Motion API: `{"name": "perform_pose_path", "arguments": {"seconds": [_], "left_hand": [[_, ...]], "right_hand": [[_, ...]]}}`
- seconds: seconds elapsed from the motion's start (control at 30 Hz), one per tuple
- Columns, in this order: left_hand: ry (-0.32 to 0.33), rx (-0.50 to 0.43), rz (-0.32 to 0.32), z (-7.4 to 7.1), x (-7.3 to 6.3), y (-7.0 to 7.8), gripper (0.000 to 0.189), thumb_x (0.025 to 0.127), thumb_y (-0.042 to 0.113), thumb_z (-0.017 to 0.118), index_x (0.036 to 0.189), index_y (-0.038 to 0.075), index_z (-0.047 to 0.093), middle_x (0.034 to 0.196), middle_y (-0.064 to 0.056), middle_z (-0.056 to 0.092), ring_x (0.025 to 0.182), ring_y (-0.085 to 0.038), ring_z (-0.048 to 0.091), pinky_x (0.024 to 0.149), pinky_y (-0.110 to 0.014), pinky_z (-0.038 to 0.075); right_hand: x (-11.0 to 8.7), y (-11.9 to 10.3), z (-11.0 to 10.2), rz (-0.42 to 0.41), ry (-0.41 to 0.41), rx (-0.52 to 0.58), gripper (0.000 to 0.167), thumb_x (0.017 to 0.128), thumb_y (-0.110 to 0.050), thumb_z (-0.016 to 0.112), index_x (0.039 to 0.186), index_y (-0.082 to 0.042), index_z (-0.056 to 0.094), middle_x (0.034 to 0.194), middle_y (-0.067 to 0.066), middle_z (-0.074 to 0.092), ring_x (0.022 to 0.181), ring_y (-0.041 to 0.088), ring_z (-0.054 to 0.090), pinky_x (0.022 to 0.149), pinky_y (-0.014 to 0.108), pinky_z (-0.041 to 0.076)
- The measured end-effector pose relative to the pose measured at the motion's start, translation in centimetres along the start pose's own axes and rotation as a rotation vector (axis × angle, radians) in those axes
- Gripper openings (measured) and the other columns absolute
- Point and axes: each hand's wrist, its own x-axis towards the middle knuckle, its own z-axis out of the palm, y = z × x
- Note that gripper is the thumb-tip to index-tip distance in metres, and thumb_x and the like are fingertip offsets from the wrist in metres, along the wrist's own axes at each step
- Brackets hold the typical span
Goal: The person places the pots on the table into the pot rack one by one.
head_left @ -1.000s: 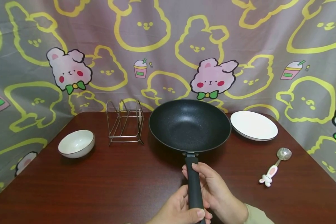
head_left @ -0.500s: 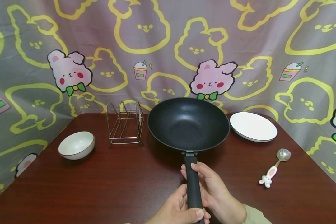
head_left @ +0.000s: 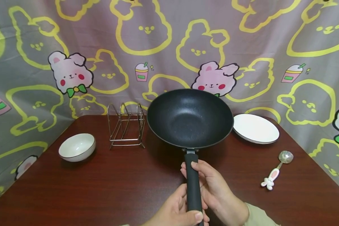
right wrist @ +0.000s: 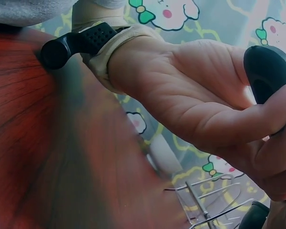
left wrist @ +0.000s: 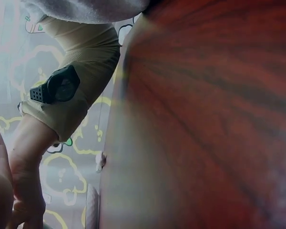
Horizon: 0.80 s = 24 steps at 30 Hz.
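A black wok point(head_left: 188, 121) is held out over the table in the head view, its inside turned toward me and its far edge tipped up. Both hands are on its long black handle point(head_left: 192, 185). My left hand point(head_left: 173, 208) grips the rear end, thumb laid across the top. Farther forward, my right hand point(head_left: 217, 191) holds the handle from the right side with its thumb on top; most of its fingers are hidden behind. In the right wrist view the left hand point(right wrist: 205, 100) curls round the handle's end point(right wrist: 267, 76).
Left of the wok stand a wire rack point(head_left: 126, 128) and a white bowl point(head_left: 77, 147). A white plate point(head_left: 255, 128) lies behind right, its near-left edge overlapped by the wok. A rabbit-handled spoon point(head_left: 277, 171) lies at right on the brown table point(head_left: 101, 188). Patterned cloth point(head_left: 164, 37) hangs behind.
The wok has risen, tilted more toward me and shifted slightly left, with both hands keeping their grip on the handle. The bowl, rack, plate and spoon stay where they were.
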Motion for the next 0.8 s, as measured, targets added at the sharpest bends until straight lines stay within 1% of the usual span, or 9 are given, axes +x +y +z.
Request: {"name": "perform_pose_path", "arguments": {"seconds": [0.17,0.3,0.37,0.43,0.53,0.63,0.7,0.73,0.8], "left_hand": [[-0.019,0.014,0.038,-0.1,0.0,0.3,0.053,0.088,0.006,0.056,0.130,-0.005,0.026,0.108,-0.009,0.054,0.090,-0.015,0.065,0.084,-0.033,0.052],[-0.051,0.034,0.072,0.0,0.1,0.8,0.052,0.090,0.006,0.055,0.131,-0.005,0.026,0.109,-0.009,0.054,0.091,-0.014,0.064,0.085,-0.033,0.051],[-0.057,0.053,0.073,0.0,0.1,1.1,0.051,0.090,0.006,0.055,0.131,-0.004,0.026,0.109,-0.007,0.054,0.091,-0.013,0.065,0.085,-0.032,0.051],[-0.047,0.064,0.053,0.1,0.0,1.4,0.050,0.090,0.007,0.055,0.131,-0.002,0.027,0.108,-0.006,0.055,0.091,-0.013,0.064,0.085,-0.032,0.051],[-0.029,0.067,0.020,0.3,-0.1,1.9,0.049,0.090,0.008,0.055,0.130,-0.001,0.028,0.108,-0.005,0.055,0.092,-0.012,0.064,0.087,-0.033,0.050],[-0.028,0.054,0.032,0.5,-0.2,2.4,0.049,0.090,0.007,0.055,0.130,-0.001,0.028,0.108,-0.006,0.055,0.094,-0.013,0.064,0.089,-0.035,0.049],[-0.029,0.043,0.046,0.5,-0.2,2.8,0.050,0.089,0.007,0.055,0.130,-0.002,0.028,0.108,-0.006,0.055,0.094,-0.013,0.064,0.090,-0.035,0.049],[-0.028,0.043,0.058,0.5,-0.2,2.9,0.050,0.089,0.006,0.055,0.130,-0.003,0.027,0.108,-0.007,0.054,0.094,-0.013,0.064,0.089,-0.036,0.049],[-0.020,0.040,0.063,0.5,-0.2,3.1,0.052,0.089,0.007,0.056,0.131,-0.002,0.027,0.108,-0.006,0.054,0.093,-0.014,0.063,0.089,-0.036,0.050]], "right_hand": [[-0.1,-0.4,0.4,-0.027,-0.034,-0.010,0.015,0.092,-0.008,0.047,0.107,-0.007,0.044,0.094,0.003,0.066,0.090,0.013,0.067,0.089,0.024,0.048],[-0.1,-0.9,0.8,-0.033,-0.070,-0.002,0.016,0.093,-0.009,0.046,0.109,-0.006,0.045,0.095,0.004,0.066,0.091,0.013,0.067,0.089,0.024,0.048],[-0.2,-1.1,0.9,-0.031,-0.086,0.010,0.016,0.094,-0.010,0.046,0.110,-0.007,0.047,0.094,0.004,0.067,0.091,0.013,0.067,0.089,0.024,0.048],[-0.2,-1.2,1.0,-0.019,-0.112,0.040,0.017,0.095,-0.014,0.045,0.108,-0.007,0.053,0.093,0.003,0.069,0.091,0.013,0.067,0.089,0.023,0.048],[0.0,-1.3,1.0,0.008,-0.188,0.120,0.027,0.098,-0.021,0.042,0.103,-0.007,0.063,0.092,0.004,0.071,0.090,0.013,0.068,0.088,0.021,0.048],[0.2,-1.3,1.2,0.018,-0.288,0.206,0.036,0.100,-0.026,0.038,0.102,-0.005,0.067,0.095,0.006,0.071,0.091,0.014,0.067,0.087,0.021,0.048],[0.5,-1.2,1.3,0.004,-0.344,0.243,0.037,0.101,-0.026,0.037,0.104,-0.003,0.067,0.097,0.008,0.071,0.093,0.014,0.067,0.087,0.021,0.048],[0.6,-1.1,1.4,-0.006,-0.361,0.256,0.037,0.101,-0.025,0.037,0.105,-0.003,0.066,0.098,0.008,0.070,0.093,0.015,0.067,0.087,0.021,0.048],[0.9,-1.0,1.6,-0.019,-0.390,0.278,0.036,0.100,-0.025,0.039,0.107,-0.002,0.066,0.100,0.009,0.070,0.094,0.015,0.067,0.086,0.021,0.048]]}}
